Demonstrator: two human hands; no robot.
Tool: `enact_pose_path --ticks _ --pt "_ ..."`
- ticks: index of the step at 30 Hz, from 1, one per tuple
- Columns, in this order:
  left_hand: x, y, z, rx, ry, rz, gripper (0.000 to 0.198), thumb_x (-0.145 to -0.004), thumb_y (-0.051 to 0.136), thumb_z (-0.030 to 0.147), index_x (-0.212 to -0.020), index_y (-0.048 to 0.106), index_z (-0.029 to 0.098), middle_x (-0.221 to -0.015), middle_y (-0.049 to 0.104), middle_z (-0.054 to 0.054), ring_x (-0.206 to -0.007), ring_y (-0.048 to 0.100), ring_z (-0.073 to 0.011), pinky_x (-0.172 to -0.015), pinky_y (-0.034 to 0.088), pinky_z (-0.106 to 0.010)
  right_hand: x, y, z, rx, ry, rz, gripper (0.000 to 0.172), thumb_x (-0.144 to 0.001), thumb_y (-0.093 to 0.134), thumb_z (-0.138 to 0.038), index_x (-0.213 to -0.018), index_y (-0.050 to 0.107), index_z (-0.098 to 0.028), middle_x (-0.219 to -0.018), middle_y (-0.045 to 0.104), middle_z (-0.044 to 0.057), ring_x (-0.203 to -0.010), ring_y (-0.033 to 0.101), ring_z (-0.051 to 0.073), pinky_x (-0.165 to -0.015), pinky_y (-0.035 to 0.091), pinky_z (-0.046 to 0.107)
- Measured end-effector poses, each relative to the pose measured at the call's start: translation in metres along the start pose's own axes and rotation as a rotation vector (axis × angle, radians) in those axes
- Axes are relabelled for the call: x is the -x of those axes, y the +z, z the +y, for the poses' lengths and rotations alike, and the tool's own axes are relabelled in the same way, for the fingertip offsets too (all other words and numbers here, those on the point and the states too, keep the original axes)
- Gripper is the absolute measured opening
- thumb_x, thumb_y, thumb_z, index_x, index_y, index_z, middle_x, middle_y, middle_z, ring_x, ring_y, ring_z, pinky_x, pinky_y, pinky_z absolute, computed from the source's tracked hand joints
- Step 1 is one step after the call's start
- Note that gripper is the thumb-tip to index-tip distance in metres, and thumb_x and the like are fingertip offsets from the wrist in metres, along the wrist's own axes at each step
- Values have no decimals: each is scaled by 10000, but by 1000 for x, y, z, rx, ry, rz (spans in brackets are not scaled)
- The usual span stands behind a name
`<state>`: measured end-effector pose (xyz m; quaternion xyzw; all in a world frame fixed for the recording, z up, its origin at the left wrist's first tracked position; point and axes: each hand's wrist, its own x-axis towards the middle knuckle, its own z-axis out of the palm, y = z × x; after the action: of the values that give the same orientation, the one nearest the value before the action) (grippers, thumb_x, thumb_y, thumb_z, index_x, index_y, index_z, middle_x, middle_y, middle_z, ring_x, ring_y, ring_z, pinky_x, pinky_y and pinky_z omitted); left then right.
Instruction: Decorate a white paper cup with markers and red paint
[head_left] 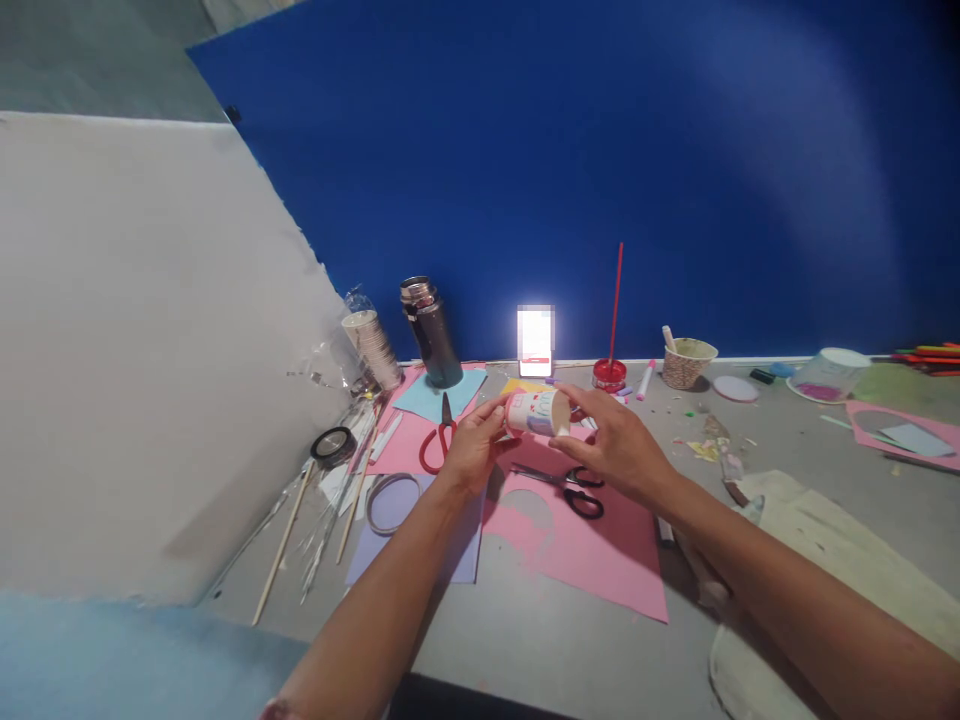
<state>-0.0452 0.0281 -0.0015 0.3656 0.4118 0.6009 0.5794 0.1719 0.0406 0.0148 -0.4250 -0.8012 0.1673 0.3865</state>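
While left hand [475, 445] and right hand [611, 440] grip a cup [531, 410] mid-frame, pink paper [615, 560] below is already cut; remaining work unclear.

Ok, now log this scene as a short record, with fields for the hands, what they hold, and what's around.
held item: white paper cup with coloured print, tipped sideways
left hand: gripping the cup's left end
right hand: fingers and thumb at the cup's right end
below: black-handled metal scissors on a pink paper sheet
left side: red-handled scissors
behind: dark cylindrical flask on a light-blue sheet; upright phone with lit screen
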Motion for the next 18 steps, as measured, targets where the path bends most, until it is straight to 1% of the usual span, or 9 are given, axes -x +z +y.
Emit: enact_pose_path --ticks 4,6,9,11,13,15,18 --pt "2 2 0 -78 13 51 444 -804 843 538 -1127 816 234 -1143 773 -88 -910 695 -196 -714 529 -283 -8 -1 6 -346 215 -64 660 -787 786 -338 -1417 626 -219 -1197 764 115 -946 754 254 -784 641 404" --pt "3 3 -2 -102 34 60 459 -803 835 573 -1113 821 235 -1132 771 -85 -905 696 -190 -705 527 -270 -10 0 9 -530 320 -132 695 -767 809 -372 -1418 628 -211 -1185 764 118 -935 757 251 -748 652 386" --pt "2 3 -5 -137 59 89 467 -799 832 596 -1103 829 241 -1046 773 -71 -811 681 -165 -671 520 -260 -11 3 14 -778 455 -236 701 -750 848 -393 -1401 642 -234 -1179 764 104 -942 751 235 -702 653 341" --pt "1 3 -7 -159 74 112 469 -793 836 594 -1102 831 242 -1013 773 -63 -761 667 -151 -655 521 -260 -10 7 18 -866 502 -269 701 -744 869 -393 -1391 646 -241 -1158 773 93 -959 748 227 -726 649 329" --pt "0 4 -8 -175 94 131 480 -782 846 588 -1112 830 240 -1016 773 -60 -764 669 -153 -660 532 -262 -9 11 21 -921 513 -296 710 -755 869 -416 -1400 635 -234 -1155 780 97 -992 751 232 -750 645 323" --pt "1 5 -7 -187 115 151 493 -777 851 578 -1141 823 246 -1059 776 -62 -804 684 -168 -666 544 -263 -7 15 24 -970 514 -332 688 -764 867 -438 -1377 648 -216 -1158 783 108 -994 757 233 -761 639 317" --pt "5 9 -4 -223 163 164 442 -805 845 516 -1164 818 261 -1180 771 -66 -949 707 -207 -726 566 -275 -6 19 27 -1035 515 -390 609 -775 869 -457 -1298 698 -195 -1140 784 108 -894 762 200 -738 627 294"
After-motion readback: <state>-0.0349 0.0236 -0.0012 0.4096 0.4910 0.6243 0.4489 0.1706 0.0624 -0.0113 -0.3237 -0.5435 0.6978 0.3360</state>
